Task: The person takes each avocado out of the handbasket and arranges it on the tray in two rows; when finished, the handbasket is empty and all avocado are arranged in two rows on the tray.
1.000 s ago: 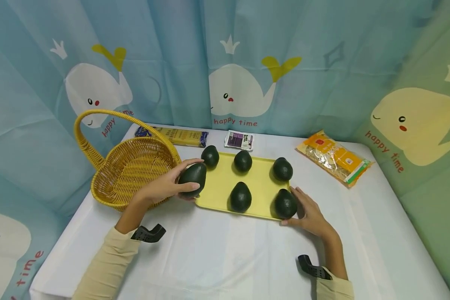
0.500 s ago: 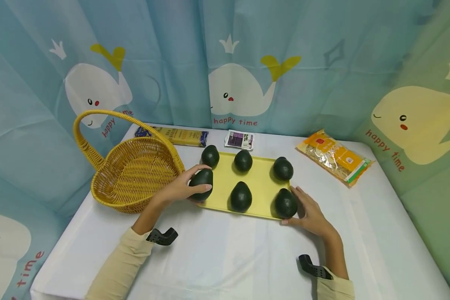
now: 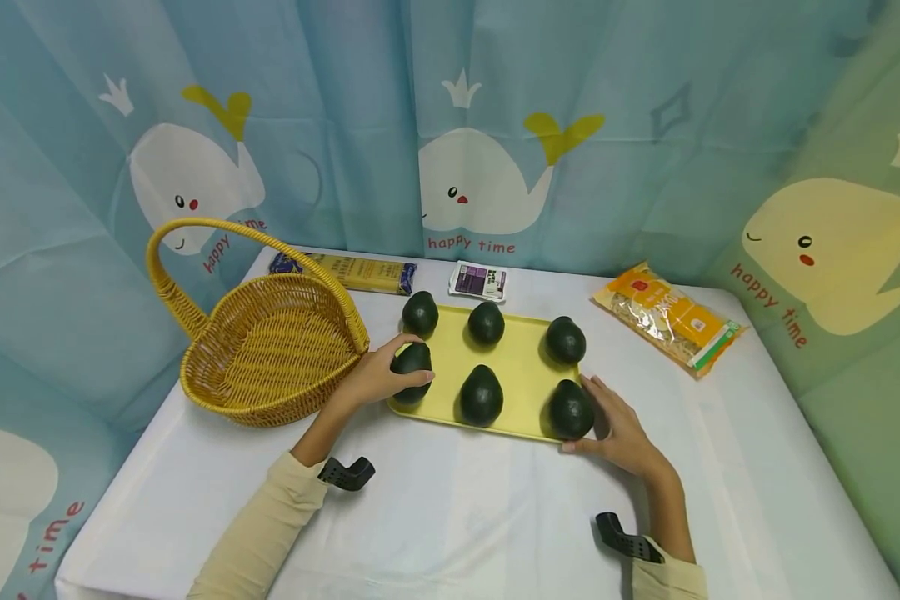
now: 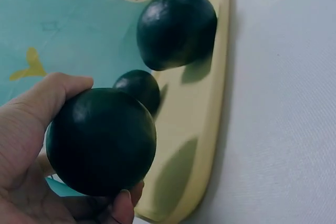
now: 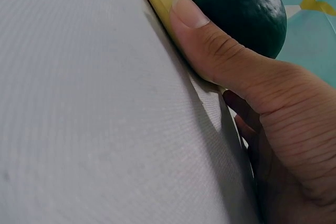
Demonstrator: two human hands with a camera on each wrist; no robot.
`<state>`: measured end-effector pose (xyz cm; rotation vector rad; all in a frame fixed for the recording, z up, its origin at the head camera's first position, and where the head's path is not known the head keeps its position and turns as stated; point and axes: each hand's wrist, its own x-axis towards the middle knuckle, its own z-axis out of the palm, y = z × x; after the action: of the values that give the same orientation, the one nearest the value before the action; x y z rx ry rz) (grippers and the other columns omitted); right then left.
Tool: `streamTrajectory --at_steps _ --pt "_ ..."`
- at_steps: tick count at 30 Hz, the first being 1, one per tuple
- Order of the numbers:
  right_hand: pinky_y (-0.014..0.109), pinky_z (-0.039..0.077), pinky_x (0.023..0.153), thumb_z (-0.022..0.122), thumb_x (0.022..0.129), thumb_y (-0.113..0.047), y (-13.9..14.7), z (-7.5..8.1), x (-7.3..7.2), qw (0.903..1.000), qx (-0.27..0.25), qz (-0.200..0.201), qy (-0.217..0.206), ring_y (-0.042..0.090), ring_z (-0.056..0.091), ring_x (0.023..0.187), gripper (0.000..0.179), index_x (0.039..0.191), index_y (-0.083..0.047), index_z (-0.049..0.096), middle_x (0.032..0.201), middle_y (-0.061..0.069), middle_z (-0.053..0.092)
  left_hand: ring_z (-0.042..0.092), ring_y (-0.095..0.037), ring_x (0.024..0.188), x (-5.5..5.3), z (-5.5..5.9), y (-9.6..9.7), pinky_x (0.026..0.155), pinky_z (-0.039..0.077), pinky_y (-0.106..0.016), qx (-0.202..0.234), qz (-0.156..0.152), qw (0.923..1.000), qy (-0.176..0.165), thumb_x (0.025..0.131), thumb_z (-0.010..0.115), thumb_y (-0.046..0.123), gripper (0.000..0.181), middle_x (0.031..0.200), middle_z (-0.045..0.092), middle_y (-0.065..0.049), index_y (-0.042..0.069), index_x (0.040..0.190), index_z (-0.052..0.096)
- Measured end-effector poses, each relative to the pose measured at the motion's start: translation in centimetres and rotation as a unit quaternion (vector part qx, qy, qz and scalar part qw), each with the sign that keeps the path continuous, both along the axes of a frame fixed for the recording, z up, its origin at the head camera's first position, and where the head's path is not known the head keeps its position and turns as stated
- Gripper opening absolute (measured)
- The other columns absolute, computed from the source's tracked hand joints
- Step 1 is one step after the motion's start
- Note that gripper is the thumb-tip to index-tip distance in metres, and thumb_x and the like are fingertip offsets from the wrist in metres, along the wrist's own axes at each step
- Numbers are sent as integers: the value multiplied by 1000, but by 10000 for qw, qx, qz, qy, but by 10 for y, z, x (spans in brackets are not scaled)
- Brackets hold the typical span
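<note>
My left hand grips a dark green avocado, thumb on the near side, over the left front corner of the yellow tray. In the left wrist view that avocado hangs above the tray floor, with a shadow on the tray beside it. My right hand holds the tray's right front corner, its thumb along the front rim and its fingers at the right side. Next to this thumb stands another avocado. Several more avocados, one of them at the front middle, stand on the tray in two rows.
Left of the tray stands a yellow woven basket with a tall handle. Behind lie a long yellow packet and a small purple and white packet. An orange bag lies at the back right. A whale-print curtain hangs behind the table.
My left hand has carried its avocado right, from beside the basket to over the tray's left front corner. The right hand has kept its place at the tray.
</note>
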<state>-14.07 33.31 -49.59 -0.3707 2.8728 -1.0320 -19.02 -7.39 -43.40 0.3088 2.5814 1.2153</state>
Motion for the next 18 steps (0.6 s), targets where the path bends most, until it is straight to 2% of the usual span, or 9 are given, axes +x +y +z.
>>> streamTrajectory --at_steps 5,9,12,18 --pt "74 13 108 90 64 -41 -1 0 2 10000 46 -16 34 52 17 144 115 156 -15 25 161 24 16 53 -35 125 -1 -6 1 97 46 -51 -36 104 9999 -76 83 72 50 71 146 48 -15 25 143 44" --pt "74 13 108 90 64 -41 -1 0 2 10000 72 -22 27 51 17 144 115 156 -15 25 161 24 17 55 -35 122 -1 -10 1 95 47 -50 14 156 9999 -59 83 73 49 72 142 51 -18 21 143 44" --pt "73 14 108 90 65 -42 -2 0 2 10000 91 -32 16 51 17 144 115 156 -15 25 161 24 17 57 -35 120 -1 -12 2 93 49 -49 -6 185 9998 36 83 73 48 72 138 54 -20 18 142 45" --pt "73 13 108 89 65 -42 -2 2 2 9999 91 -53 -36 51 16 144 115 156 -17 24 161 23 16 60 -32 114 -3 -15 8 89 50 -46 -445 189 9982 343 85 71 48 63 131 59 -19 16 136 49"
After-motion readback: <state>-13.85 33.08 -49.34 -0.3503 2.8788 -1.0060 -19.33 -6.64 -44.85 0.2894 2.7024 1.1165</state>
